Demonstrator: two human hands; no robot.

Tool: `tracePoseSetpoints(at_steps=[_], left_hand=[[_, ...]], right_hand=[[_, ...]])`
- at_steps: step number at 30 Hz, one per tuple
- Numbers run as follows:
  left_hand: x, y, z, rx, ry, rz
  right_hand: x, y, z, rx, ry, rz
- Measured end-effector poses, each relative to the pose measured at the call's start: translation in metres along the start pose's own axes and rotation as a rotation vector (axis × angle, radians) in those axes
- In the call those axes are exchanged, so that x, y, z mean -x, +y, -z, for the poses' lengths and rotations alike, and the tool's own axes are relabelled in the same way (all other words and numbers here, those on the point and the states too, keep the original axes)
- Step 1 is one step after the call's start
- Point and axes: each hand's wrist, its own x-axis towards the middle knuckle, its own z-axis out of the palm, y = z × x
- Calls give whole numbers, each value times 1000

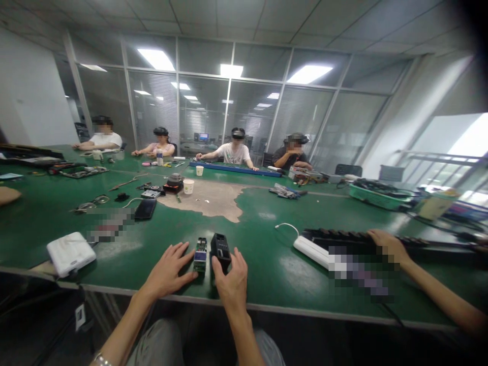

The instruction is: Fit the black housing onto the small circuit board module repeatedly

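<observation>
The circuit board module [200, 256] sits beside the black housing [220, 246] near the desk [267, 290] edge, presumably for easy reach. My left hand [171, 269] is spread beside the module; my right hand [233, 277] clasps the housing, apparently steadying it. I read no label on either.

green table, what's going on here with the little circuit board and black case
The person's right hand grips the black case at the green table. The left hand is spread beside the circuit board; contact is unclear. Off right, another person's hand is at a long black part.
</observation>
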Motion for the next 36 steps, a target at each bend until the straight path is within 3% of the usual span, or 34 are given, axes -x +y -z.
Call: tracePoseSetpoints(at_steps=[7,11,36], left_hand=[[1,-1,-1,12,18,-11],[1,-3,-3,21,27,-7],[2,-6,-7,18,16,26]], right_hand=[[-7,-45,-5,-43,19,54],[-4,-57,-15,27,-6,38],[17,-63,-22,268,-97,47]])
